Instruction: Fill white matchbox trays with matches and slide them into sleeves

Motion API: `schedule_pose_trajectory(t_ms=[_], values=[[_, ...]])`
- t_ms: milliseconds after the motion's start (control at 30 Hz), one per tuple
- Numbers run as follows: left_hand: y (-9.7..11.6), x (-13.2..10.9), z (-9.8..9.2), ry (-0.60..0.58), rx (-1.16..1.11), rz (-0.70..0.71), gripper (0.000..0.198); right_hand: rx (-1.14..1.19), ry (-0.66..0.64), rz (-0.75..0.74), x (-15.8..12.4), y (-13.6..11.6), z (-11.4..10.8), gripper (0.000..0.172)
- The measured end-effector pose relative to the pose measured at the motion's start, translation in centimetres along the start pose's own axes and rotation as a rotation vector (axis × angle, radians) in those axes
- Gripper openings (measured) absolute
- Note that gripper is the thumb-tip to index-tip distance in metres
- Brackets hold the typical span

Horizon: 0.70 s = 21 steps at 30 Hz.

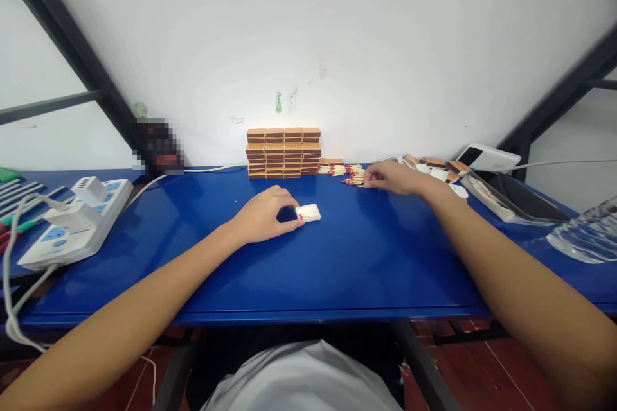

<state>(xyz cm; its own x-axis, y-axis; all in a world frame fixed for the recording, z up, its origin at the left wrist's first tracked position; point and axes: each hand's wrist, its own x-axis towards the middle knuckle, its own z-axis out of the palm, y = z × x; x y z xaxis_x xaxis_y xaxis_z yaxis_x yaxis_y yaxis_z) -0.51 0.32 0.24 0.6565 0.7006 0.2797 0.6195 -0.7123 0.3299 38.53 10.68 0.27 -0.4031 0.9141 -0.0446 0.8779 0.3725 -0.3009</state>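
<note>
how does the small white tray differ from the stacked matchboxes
The small white tray is a single pale piece; the stacked matchboxes form a tan and brown block. The left hand holds the tray, while neither hand touches the matchboxes. Both are on the blue table.

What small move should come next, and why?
Probably pinch a few loose matches with the right hand: it is at the pile's edge, and the left hand holds a white tray where only a few red tips show.

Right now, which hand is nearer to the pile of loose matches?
Right. The right hand is at the right end of the match pile; the left hand is apart, farther left, holding the small white tray.
</note>
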Motion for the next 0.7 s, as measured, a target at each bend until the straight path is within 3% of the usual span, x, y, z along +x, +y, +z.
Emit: schedule_pose_trajectory(t_ms=[200, 433, 700], values=[[0.1, 0.0, 0.0, 0.022, -0.017, 0.016, 0.033, 0.106, 0.045, -0.161, -1.5, -5.5, -0.1, 0.025], [0.2, 0.0, 0.2, 0.031, -0.019, 0.042, 0.026, 0.160, 0.131, -0.425, -2.7, -13.3, 3.8, 0.015], [0.0, 0.0, 0.3, 0.036, -0.021, 0.050, 0.026, 0.185, 0.126, -0.422, -3.1, -14.7, 5.3, 0.009]])
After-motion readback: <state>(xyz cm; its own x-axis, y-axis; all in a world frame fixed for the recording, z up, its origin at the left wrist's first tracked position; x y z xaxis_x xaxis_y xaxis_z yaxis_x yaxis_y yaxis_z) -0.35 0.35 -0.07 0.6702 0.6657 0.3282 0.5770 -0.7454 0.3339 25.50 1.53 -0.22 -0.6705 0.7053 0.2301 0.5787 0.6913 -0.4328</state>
